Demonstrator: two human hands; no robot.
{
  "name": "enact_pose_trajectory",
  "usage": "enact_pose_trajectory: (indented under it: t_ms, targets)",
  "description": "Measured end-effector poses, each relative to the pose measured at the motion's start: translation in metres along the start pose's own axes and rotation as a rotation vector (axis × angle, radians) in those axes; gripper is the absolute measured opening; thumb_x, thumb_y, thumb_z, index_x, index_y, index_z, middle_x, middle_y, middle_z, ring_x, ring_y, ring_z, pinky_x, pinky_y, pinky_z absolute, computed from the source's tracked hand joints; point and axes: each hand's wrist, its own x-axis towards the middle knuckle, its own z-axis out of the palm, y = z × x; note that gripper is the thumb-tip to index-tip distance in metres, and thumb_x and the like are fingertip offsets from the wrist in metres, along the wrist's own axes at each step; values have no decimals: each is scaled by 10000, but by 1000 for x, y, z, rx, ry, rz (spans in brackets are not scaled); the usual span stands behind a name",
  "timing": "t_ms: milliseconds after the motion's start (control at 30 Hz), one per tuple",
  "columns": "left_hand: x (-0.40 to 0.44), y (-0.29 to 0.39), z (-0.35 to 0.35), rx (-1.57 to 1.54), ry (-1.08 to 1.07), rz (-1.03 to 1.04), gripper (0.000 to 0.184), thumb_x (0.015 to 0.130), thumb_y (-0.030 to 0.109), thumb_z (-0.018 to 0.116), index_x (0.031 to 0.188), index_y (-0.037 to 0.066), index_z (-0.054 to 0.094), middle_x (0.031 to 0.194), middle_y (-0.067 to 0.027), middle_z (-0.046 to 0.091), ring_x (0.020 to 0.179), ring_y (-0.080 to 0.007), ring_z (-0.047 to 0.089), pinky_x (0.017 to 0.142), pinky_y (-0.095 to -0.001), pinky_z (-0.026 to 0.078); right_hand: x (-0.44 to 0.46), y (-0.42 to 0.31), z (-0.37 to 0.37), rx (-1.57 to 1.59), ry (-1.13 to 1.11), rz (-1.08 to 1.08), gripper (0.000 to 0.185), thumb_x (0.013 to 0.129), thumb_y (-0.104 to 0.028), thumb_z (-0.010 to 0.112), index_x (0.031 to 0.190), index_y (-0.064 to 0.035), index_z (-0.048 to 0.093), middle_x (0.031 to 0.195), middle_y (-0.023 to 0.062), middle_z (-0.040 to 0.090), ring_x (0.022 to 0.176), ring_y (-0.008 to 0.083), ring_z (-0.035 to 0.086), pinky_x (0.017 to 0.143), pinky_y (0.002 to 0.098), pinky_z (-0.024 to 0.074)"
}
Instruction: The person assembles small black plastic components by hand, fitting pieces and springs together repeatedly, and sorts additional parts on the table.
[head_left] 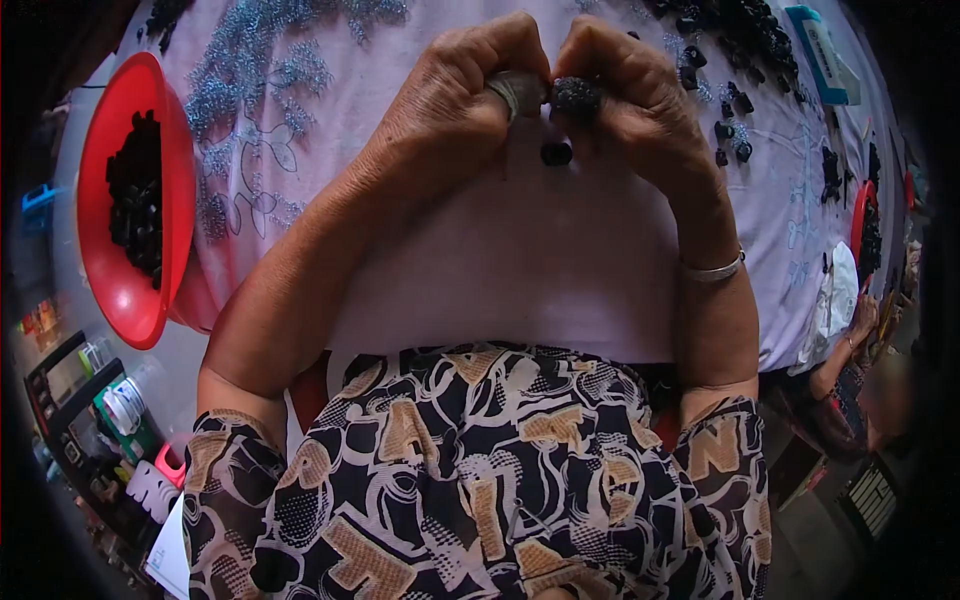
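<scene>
Both hands meet at the top middle of the head view, above a pink cloth (500, 280). My right hand (640, 85) is closed, with a rough, dark lumpy piece (577, 99) pinched between thumb and fingers. Beside it, my left hand (465, 85) is also closed; a pale covering (516, 93) tied with a band wraps its thumb. The left fingertips touch or nearly touch the dark piece, and what they grip is hidden. Just below the hands lies a small, shiny black piece (556, 153).
A red bowl (120, 300) of black pieces stands at left. Several black pieces (735, 40) are scattered at upper right, near a blue-and-white box (823, 55). At far right, another person's hand (862, 322) shows near a white plastic bag (836, 295).
</scene>
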Motion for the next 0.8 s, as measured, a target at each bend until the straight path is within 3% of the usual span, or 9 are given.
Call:
enact_pose_trajectory:
  t_ms: [67,167,233,333,433,667,733,800]
  targets:
    - [2,-4,-1,-16,8,-29,127,836,-53,476,838,32,570,666,-12,549,539,-67,511,469,-212,410,-1,3,1,-37,21,-47,98,870,26,488,867,-66,519,687,-13,551,527,34,494,463,170,386]
    - [6,-14,-2,24,17,118,112,856,-31,489,854,38,578,701,-8,569,524,-60,511,452,-202,411,-2,9,0,46,28,-78,61,879,-2,526,887,-63,525,696,-7,561,533,40,508,472,168,398]
    - [5,-8,-4,-55,-14,-25,110,869,-14,498,883,38,595,722,-8,586,532,-51,512,456,-202,413,-4,12,-1,174,91,-30,62,889,-69,586,918,-58,532,721,15,587,549,45,527,479,167,414]
    - [5,-5,-2,-38,11,-29,120,871,-5,510,917,36,613,724,-11,596,533,-47,514,452,-200,410,-1,14,-1,343,81,-40,142,885,-144,630,944,-56,536,740,25,610,544,40,529,470,163,416]
    - [3,-1,-2,-12,18,-56,130,865,-5,516,931,34,621,727,-16,603,529,-47,514,447,-202,409,-1,14,-4,264,86,-29,159,892,-165,624,963,-54,535,738,25,619,526,36,524,461,156,418]
    - [7,-15,-3,31,54,112,138,838,-26,513,897,32,623,712,-4,585,561,-64,526,479,-212,416,-2,14,3,-3,161,-146,64,916,-82,563,954,-34,579,713,-1,596,532,20,511,463,150,411]
    - [8,-19,-4,167,71,162,209,808,-60,470,924,42,612,815,32,544,744,-35,480,645,-184,370,-2,14,9,-144,262,-228,151,845,58,509,905,-41,607,654,4,579,536,47,537,468,196,435]
    - [8,-17,-5,178,71,165,207,798,-57,474,917,37,615,814,29,551,742,-39,485,645,-182,371,-3,11,9,-176,257,-242,111,871,24,529,926,-27,611,684,2,589,556,33,527,488,177,437]
